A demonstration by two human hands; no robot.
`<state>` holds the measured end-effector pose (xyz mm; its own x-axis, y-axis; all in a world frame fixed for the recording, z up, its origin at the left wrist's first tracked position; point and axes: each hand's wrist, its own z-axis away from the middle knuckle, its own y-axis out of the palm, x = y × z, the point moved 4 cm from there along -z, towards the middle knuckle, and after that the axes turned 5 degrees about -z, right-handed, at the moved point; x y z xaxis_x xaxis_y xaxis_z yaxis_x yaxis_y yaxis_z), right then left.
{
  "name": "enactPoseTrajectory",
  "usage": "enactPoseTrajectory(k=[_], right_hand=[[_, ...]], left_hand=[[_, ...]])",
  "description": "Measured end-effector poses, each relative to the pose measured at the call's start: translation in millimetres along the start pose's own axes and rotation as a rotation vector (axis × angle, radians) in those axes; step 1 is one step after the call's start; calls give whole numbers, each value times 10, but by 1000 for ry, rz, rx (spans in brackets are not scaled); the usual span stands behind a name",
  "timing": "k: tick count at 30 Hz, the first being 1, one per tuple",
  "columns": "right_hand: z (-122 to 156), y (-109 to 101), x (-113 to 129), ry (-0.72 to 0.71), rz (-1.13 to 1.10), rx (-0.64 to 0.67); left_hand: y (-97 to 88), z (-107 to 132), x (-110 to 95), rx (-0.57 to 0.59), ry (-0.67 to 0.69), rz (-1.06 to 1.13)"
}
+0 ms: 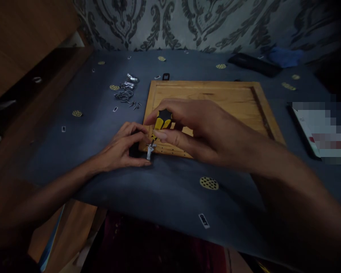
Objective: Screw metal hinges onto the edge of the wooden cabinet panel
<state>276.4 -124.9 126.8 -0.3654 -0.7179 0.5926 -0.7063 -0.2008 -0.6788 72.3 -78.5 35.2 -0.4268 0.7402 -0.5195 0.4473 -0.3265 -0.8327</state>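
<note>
where everything rests: a dark blue cloth (pixel 170 193) printed with ovals and small tags, bare along much of its near edge and with open room across its left side.
wooden panel (pixel 230 98): flat on the cloth, framed, its near right part hidden from view; small dark holes dot the near border.
right hand (pixel 190 127): closed round a screwdriver (pixel 162 123), thumb and fingers on the handle, reaching over the panel from the right.
left hand (pixel 125 148): half curled at the panel's near left corner, fingertips beside the screwdriver's shaft, thumb stretched to the near end of a metal hinge (pixel 149 152); whether it pinches the hinge or only steadies it, i cannot tell.
black case (pixel 254 65): beyond the panel's far right corner, well apart from both hands.
screwdriver: yellow and black, slightly tilted, its shaft pointing down to the hinge.
metal hinge: at the near left corner, one end sticking out past the panel's near edge.
loose hinges (pixel 129 85) and screws (pixel 135 105): grouped left of the panel, not touching it.
</note>
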Motion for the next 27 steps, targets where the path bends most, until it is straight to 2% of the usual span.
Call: enactPoseTrajectory(k=[14,27], right_hand=[[-25,35,-15,3,-17,-45],[-44,109,-38,12,126,-245]], left_hand=[[5,1,-4,-2,6,-19],[-13,-2,-20,28,-7,-17]])
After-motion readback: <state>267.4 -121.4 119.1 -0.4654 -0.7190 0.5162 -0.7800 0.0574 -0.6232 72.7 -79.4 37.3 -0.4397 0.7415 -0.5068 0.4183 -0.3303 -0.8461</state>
